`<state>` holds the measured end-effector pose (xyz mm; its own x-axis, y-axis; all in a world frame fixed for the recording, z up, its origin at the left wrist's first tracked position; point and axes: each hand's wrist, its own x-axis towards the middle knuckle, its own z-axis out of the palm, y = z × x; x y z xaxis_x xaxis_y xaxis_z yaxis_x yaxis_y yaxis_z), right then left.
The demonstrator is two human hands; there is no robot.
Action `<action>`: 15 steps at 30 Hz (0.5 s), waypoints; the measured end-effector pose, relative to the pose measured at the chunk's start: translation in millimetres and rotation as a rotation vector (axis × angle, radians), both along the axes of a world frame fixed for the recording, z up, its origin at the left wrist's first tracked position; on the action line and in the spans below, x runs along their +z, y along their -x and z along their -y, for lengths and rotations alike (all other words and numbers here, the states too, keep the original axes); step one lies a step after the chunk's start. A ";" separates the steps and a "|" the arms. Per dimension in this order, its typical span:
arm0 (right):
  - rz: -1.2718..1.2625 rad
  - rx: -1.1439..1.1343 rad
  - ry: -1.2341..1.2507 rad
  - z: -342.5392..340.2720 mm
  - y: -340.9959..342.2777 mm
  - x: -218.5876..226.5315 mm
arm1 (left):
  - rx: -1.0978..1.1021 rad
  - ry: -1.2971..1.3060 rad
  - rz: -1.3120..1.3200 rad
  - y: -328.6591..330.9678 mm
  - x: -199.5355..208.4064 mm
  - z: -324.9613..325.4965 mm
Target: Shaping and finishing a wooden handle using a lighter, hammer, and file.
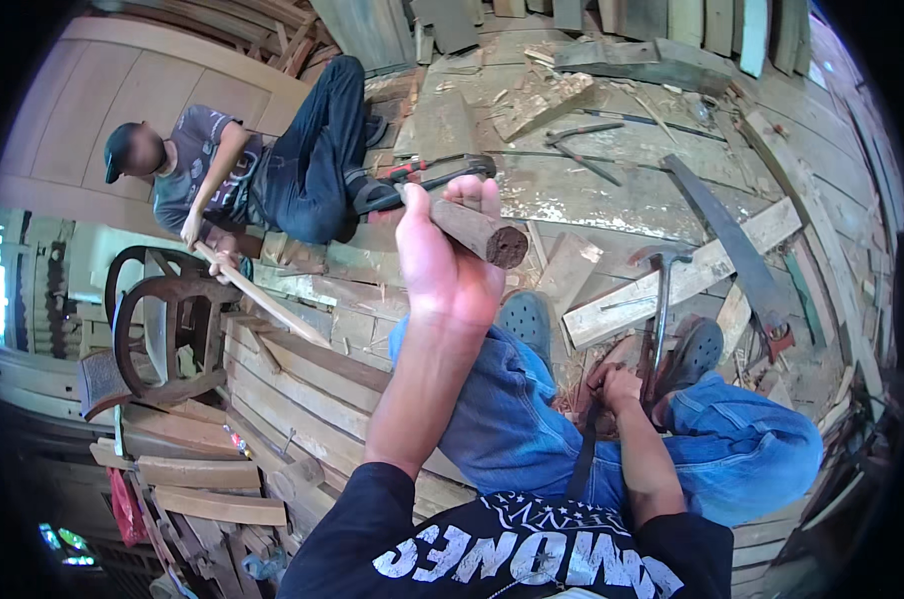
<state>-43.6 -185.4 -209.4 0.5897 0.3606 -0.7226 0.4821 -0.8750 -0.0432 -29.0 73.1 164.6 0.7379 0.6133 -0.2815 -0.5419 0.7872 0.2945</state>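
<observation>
My left hand (450,255) is raised in front of me, its fingers wrapped round a round wooden piece (477,230), like a thick handle. The rough, dark end of the wood faces me; its other end is hidden behind the hand. Low between my knees, my right hand (616,387) is closed on a dark flat strip (587,444), whose kind I cannot make out. Just beside that hand is a claw hammer (661,290), its head away from me. Beyond my left fingers lies a dark tool with red on its handle (442,172).
A handsaw (726,235) lies across a pale board (686,270) at right. Farther off are a pincer-like tool (584,150) and wood scraps (542,105). At left, a co-worker (242,170) sits holding a long stick (277,309), near a chair frame (172,329) and stacked planks (302,374).
</observation>
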 end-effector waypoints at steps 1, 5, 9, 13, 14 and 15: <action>0.049 0.077 0.001 0.8 2.5 -5.2 | 0.033 0.029 -0.060 -2.6 3.8 0.2; 0.000 0.161 0.025 -3.5 -6.7 -8.4 | 0.032 0.015 -0.023 -3.5 2.9 -3.9; 0.029 0.153 0.010 4.2 -8.5 -6.9 | 0.026 0.018 -0.003 -13.0 5.6 5.4; 0.008 0.120 -0.033 0.8 -15.4 -0.8 | 0.084 0.043 -0.117 -39.3 7.4 16.5; 0.004 0.141 -0.025 2.1 -15.9 -3.7 | 0.089 0.068 -0.096 -45.6 6.6 20.0; -0.018 0.106 -0.012 1.5 -18.5 -9.6 | 0.057 -0.042 -0.105 -51.1 9.1 25.4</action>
